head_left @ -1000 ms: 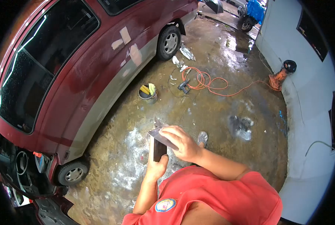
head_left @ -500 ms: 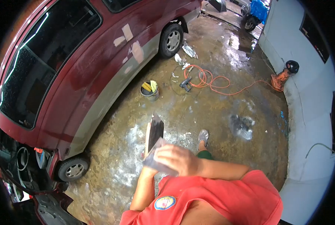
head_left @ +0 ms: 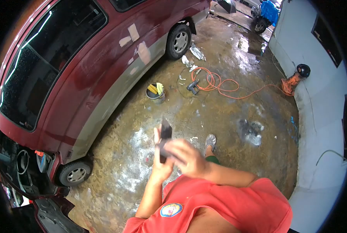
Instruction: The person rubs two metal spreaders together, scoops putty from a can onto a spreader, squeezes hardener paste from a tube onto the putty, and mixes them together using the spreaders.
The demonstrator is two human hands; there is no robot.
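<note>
My left hand is wrapped round the lower part of a dark flat block held upright in front of my chest. My right hand, blurred by motion, grips a thin grey sheet that lies across the block's lower part. The sheet's outline is smeared, and my right fingers hide part of it. Fingers of my left hand show along the block's left side.
A maroon van with pale patches stands at the left. Ahead are a bucket with yellow things, a dark power tool and an orange hose. An orange object with a black top stands by the right wall.
The sheet in my right hand went down the block towards my chest, then came back up and forward. My left hand has kept hold of the block, whose tilt has changed.
</note>
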